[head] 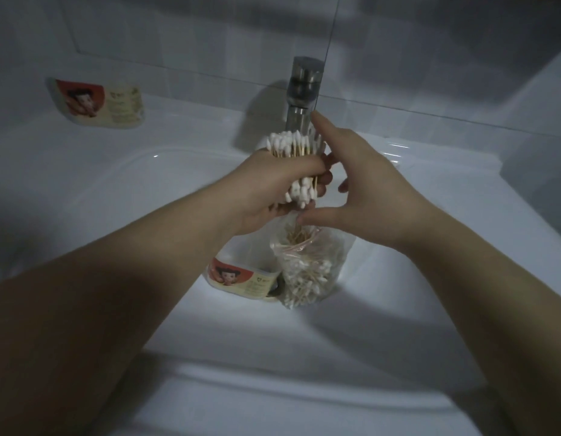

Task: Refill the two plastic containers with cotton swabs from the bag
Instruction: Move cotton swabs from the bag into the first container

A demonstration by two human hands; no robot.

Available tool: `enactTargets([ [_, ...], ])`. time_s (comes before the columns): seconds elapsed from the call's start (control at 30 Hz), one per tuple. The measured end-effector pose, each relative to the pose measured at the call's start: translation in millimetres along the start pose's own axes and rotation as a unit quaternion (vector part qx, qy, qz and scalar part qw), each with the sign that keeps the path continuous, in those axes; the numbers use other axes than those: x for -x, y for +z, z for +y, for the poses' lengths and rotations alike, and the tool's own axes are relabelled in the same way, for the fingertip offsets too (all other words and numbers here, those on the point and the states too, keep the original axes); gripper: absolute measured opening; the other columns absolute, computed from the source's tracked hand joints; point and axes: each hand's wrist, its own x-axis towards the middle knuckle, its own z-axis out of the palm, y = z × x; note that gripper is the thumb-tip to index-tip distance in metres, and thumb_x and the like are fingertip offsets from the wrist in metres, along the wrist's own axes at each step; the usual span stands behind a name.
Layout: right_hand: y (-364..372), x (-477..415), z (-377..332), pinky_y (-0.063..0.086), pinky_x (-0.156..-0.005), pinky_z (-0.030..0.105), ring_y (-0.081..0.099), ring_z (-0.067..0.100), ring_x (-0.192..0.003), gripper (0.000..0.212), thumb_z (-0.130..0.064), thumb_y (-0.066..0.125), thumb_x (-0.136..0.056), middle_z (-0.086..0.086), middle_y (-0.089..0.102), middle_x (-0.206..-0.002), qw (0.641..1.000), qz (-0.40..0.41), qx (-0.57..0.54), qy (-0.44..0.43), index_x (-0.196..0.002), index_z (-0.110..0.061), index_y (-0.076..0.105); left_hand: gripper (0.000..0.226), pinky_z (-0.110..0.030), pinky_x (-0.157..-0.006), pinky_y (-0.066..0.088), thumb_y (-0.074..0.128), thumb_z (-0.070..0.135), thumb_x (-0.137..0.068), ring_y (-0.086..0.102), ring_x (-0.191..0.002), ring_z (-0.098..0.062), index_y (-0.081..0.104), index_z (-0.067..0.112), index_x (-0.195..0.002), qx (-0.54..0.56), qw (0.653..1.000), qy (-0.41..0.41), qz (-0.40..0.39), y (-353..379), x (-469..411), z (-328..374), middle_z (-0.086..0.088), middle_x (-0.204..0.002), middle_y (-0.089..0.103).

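While left hand (269, 184) grips swabs (291, 143), white sink (84, 190), tiles (147, 33)

In the sink basin (115, 171) before you, a plastic container (241, 280) lies just left of the bag (307, 272). Above the bag, before the faucet (302, 89), your left hand (273, 187) holds a swab bundle (291, 143), with your right hand (367, 193) beside it. The other container (98, 102) lies on the surface, far left, behind the basin.

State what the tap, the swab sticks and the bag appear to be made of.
Grey cylindrical tap: brushed metal, likely steel, with a dull sheen.
Bundle of white-tipped cotton swabs: tan sticks look like wood or bamboo; fluffy tips, cotton.
Clear crinkled bag: thin plastic film, since swabs show through it.
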Motion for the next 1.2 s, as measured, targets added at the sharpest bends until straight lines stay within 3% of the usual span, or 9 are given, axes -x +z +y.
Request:
enactTargets([
  [0.07, 0.5, -2.2, 1.6, 0.042, -0.088, 0.009, 0.051, -0.001, -0.110, 0.105, -0.046, 0.088, -0.070, -0.018, 0.051, -0.132, 1.000, 0.025, 0.013, -0.003, -0.158, -0.028, 0.032, 0.013, -0.028, -0.065, 0.055, 0.065, 0.006, -0.094, 0.069, -0.073, -0.015, 0.070, 0.010, -0.106, 0.008, 1.000, -0.002, -0.015, -1.3, -1.9, -2.7, -0.004, -0.080, 0.071],
  [0.13, -1.7, -2.0, 3.1, 0.050, -0.090, 0.025, 0.058, 0.005, -0.108, 0.092, -0.051, 0.086, -0.071, -0.016, 0.062, -0.124, 0.998, 0.057, 0.030, -0.009, -0.150, -0.028, 0.045, 0.017, -0.036, -0.079, 0.058, 0.065, 0.004, -0.094, 0.071, -0.082, -0.018, 0.071, 0.010, -0.108, 0.010, 1.000, 0.005, -0.022, -2.6, -3.7, -4.2, -0.007, -0.085, 0.073],
  [0.2, -3.7, -0.9, 3.1, 0.051, -0.093, 0.030, 0.058, 0.008, -0.110, 0.089, -0.050, 0.087, -0.071, -0.016, 0.062, -0.120, 0.997, 0.066, 0.025, -0.015, -0.147, -0.026, 0.049, 0.016, -0.039, -0.084, 0.058, 0.065, 0.005, -0.095, 0.072, -0.085, -0.020, 0.071, 0.012, -0.108, 0.013, 1.000, 0.005, -0.028, -2.1, -3.5, -4.3, -0.007, -0.086, 0.073],
  [0.37, 0.1, -2.9, 0.5, 0.041, -0.095, 0.016, 0.050, 0.001, -0.118, 0.100, -0.051, 0.088, -0.066, -0.013, 0.056, -0.137, 1.000, 0.026, 0.003, -0.011, -0.152, -0.025, 0.043, 0.012, -0.034, -0.076, 0.056, 0.062, 0.004, -0.096, 0.071, -0.082, -0.021, 0.071, 0.012, -0.097, 0.046, 0.998, -0.008, -0.034, 0.9, -2.6, -3.7, -0.007, -0.084, 0.072],
  [0.5, 0.2, -3.4, 0.7, 0.050, -0.094, 0.022, 0.059, 0.004, -0.110, 0.083, -0.049, 0.087, -0.070, -0.012, 0.066, -0.124, 0.998, 0.064, 0.020, -0.007, -0.143, -0.025, 0.054, 0.015, -0.031, -0.073, 0.060, 0.060, 0.002, -0.096, 0.073, -0.081, -0.019, 0.069, 0.009, -0.106, 0.064, 0.997, -0.012, -0.036, 2.2, -1.1, -2.3, -0.008, -0.085, 0.073],
  [0.7, 2.4, -4.1, 3.0, 0.052, -0.096, 0.037, 0.058, 0.014, -0.111, 0.093, -0.057, 0.086, -0.067, -0.003, 0.064, -0.124, 0.998, 0.042, 0.037, 0.004, -0.146, -0.028, 0.048, 0.012, -0.026, -0.062, 0.059, 0.058, 0.005, -0.098, 0.074, -0.080, -0.016, 0.068, 0.011, -0.101, 0.095, 0.995, -0.024, -0.032, 4.6, 0.6, -1.4, -0.004, -0.082, 0.073],
  [0.83, 5.2, -5.0, 4.0, 0.053, -0.095, 0.036, 0.060, 0.014, -0.100, 0.094, -0.058, 0.086, -0.067, -0.002, 0.064, -0.120, 0.998, 0.045, 0.037, 0.010, -0.147, -0.029, 0.046, 0.012, -0.025, -0.059, 0.057, 0.059, 0.005, -0.097, 0.074, -0.078, -0.013, 0.067, 0.011, -0.103, 0.101, 0.994, -0.025, -0.031, 5.7, 0.9, -0.9, -0.002, -0.083, 0.073],
  [1.07, 4.8, -3.4, 4.9, 0.052, -0.098, 0.037, 0.058, 0.015, -0.120, 0.100, -0.059, 0.087, -0.064, -0.006, 0.065, -0.126, 0.998, 0.053, 0.005, 0.021, -0.149, -0.029, 0.043, 0.012, -0.026, -0.060, 0.058, 0.063, 0.004, -0.095, 0.072, -0.080, -0.013, 0.070, 0.010, -0.103, 0.098, 0.995, -0.016, -0.018, 5.2, -0.4, -0.8, -0.003, -0.084, 0.072],
  [1.2, 3.7, -3.2, 2.2, 0.052, -0.099, 0.031, 0.059, 0.008, -0.120, 0.095, -0.051, 0.091, -0.066, -0.011, 0.064, -0.129, 0.997, 0.059, -0.021, 0.046, -0.146, -0.028, 0.047, 0.013, -0.028, -0.064, 0.059, 0.064, 0.004, -0.095, 0.072, -0.080, -0.012, 0.070, 0.011, -0.104, 0.092, 0.996, -0.003, -0.018, 5.3, -0.5, -0.4, -0.002, -0.084, 0.073],
])
